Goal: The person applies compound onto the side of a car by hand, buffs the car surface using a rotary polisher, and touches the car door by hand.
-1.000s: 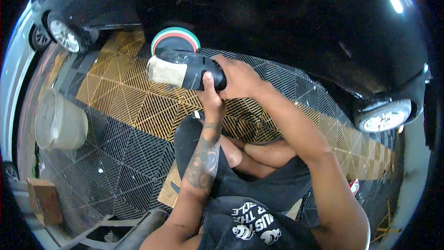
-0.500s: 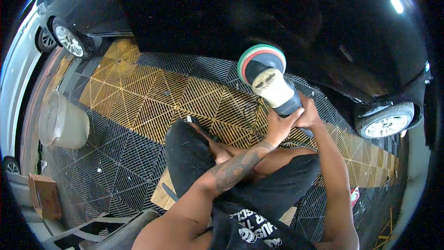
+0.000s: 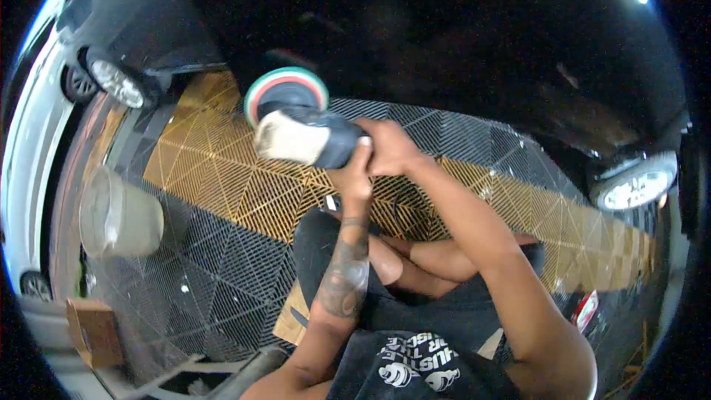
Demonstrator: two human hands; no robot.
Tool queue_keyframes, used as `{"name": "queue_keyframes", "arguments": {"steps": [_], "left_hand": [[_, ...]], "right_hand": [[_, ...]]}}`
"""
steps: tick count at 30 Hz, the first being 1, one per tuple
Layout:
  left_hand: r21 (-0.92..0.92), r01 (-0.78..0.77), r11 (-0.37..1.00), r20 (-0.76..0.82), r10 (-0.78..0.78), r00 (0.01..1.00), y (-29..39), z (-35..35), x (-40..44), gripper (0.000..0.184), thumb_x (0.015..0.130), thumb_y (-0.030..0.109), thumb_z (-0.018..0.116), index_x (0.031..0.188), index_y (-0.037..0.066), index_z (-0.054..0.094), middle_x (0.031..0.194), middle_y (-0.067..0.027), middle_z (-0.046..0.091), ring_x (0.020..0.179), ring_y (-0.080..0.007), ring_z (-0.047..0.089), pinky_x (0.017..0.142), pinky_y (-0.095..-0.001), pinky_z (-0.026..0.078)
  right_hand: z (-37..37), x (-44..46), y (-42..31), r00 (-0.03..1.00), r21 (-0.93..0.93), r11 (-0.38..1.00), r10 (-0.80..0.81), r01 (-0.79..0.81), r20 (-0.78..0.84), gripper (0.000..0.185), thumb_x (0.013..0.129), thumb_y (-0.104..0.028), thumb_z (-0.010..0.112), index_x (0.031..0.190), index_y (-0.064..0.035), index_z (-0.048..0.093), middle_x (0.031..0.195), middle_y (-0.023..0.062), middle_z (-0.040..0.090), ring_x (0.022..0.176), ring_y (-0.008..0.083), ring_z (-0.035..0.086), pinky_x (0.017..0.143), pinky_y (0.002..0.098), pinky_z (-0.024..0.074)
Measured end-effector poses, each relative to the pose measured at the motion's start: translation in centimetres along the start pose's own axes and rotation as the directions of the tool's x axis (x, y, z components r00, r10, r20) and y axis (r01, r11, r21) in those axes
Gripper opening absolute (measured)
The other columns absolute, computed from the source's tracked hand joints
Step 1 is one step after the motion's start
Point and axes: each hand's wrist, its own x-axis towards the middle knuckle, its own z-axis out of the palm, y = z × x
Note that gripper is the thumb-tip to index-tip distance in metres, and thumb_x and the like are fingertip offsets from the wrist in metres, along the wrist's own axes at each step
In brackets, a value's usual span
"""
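A cordless-looking car polisher (image 3: 300,137) with a pale top and dark body is held out at the lower side of a black car (image 3: 415,37). Its round pad (image 3: 322,96), edged in green and red, faces the car panel; whether it touches cannot be made out. My left hand (image 3: 351,175) wraps the rear of the polisher from below, its thumb along the body. Around the same rear end closes my right hand (image 3: 391,148), right beside the left. The hands hide the polisher's handle.
Black and yellow grid tiles (image 3: 244,170) cover the floor, where I sit cross-legged. A pale bucket (image 3: 137,215) stands at left, above a cardboard box (image 3: 95,332). The car's wheel (image 3: 633,187) is at right; a light-coloured vehicle (image 3: 33,148) stands far left.
Both hands have swept the polisher leftward along the car's lower side, and its body has turned more sideways. The view has shifted slightly.
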Motion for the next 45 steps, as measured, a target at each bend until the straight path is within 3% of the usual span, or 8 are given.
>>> {"name": "queue_keyframes", "arguments": {"steps": [9,14,18,25,30,32,36,45], "left_hand": [[0.241,-0.085,0.967,0.246,0.024,0.969,-2.4,1.5,-3.9,0.052,0.076,0.005,0.084,0.118,-0.009,0.058,0.115,-0.0125,0.063,0.103,-0.0202,0.06,0.091,-0.0348,0.05],[0.556,-0.356,0.751,0.517,0.022,0.856,-2.0,5.4,-9.2,0.073,0.07,0.019,0.09,0.125,-0.008,0.052,0.117,-0.0201,0.064,0.106,-0.0284,0.063,0.094,-0.0406,0.048],[0.594,-0.433,0.678,0.652,-0.09,0.753,-2.2,8.3,-12.0,0.068,0.072,0.022,0.088,0.123,-0.007,0.053,0.114,-0.0202,0.064,0.106,-0.0316,0.063,0.094,-0.0409,0.048],[0.525,-0.813,0.252,0.844,-0.279,0.459,-1.3,17.5,-15.0,0.075,0.074,0.045,0.083,0.106,-0.013,0.048,0.103,-0.0309,0.063,0.089,-0.0454,0.067,0.076,-0.0466,0.055],[0.484,-0.795,0.365,0.797,-0.56,0.228,-0.5,22.7,-14.7,0.125,0.063,0.066,0.083,0.144,-0.014,0.032,0.132,-0.0369,0.053,0.125,-0.0461,0.054,0.105,-0.0461,0.044],[0.151,-0.883,0.445,0.949,-0.315,0.004,-2.8,21.0,-12.9,0.126,0.059,0.058,0.09,0.147,-0.008,0.028,0.126,-0.0348,0.057,0.115,-0.0467,0.06,0.096,-0.0463,0.051],[0.54,-0.707,0.456,0.783,-0.58,0.224,-1.1,17.7,-11.4,0.127,0.06,0.042,0.092,0.152,-0.006,0.019,0.129,-0.0309,0.058,0.12,-0.0403,0.059,0.102,-0.0414,0.047],[0.577,-0.63,0.52,0.799,-0.521,0.301,7.2,8.1,-6.0,0.093,0.064,0.028,0.089,0.138,-0.006,0.043,0.126,-0.0214,0.061,0.119,-0.0294,0.06,0.103,-0.0376,0.045]], "right_hand": [[-0.3,-6.9,4.6,0.968,0.1,0.993,0.088,-0.066,-0.234,0.068,0.049,-0.027,0.082,0.108,0.0,0.062,0.091,0.0271,0.069,0.089,0.0481,0.066,0.081,0.0494,0.0547],[0.1,-14.8,7.2,0.903,0.723,0.69,0.297,0.021,-0.31,0.076,0.058,-0.021,0.084,0.125,0.0029,0.059,0.12,0.0138,0.068,0.111,0.0216,0.063,0.101,0.0373,0.0473],[2.1,-18.7,9.5,0.756,0.763,0.639,0.45,0.098,-0.475,0.085,0.063,-0.017,0.083,0.137,0.0026,0.047,0.133,0.0135,0.059,0.121,0.0205,0.056,0.106,0.0375,0.0437],[0.6,-21.4,13.8,0.628,0.815,0.233,0.538,0.531,-0.563,0.085,0.068,-0.02,0.08,0.14,0.0008,0.041,0.136,0.0142,0.054,0.121,0.024,0.054,0.107,0.0393,0.0428],[-4.0,-23.9,15.8,0.598,0.724,-0.03,0.588,0.689,-0.545,0.076,0.069,-0.024,0.077,0.135,0.0005,0.047,0.125,0.0154,0.061,0.11,0.0276,0.061,0.101,0.0415,0.0486],[-6.5,-24.3,14.5,0.584,0.667,-0.08,0.569,0.74,-0.579,0.073,0.069,-0.025,0.075,0.133,0.0004,0.05,0.121,0.0159,0.063,0.106,0.029,0.064,0.099,0.0423,0.0509],[-7.9,-23.4,12.3,0.553,0.594,-0.119,0.544,0.796,-0.631,0.064,0.068,-0.028,0.073,0.122,0.002,0.054,0.107,0.0162,0.066,0.094,0.0318,0.067,0.091,0.0455,0.0556],[0.7,-15.6,4.9,0.749,0.759,-0.21,0.454,0.617,-0.483,0.06,0.071,-0.023,0.073,0.122,0.0001,0.054,0.11,0.0198,0.065,0.103,0.0356,0.065,0.097,0.0496,0.0516]]}}
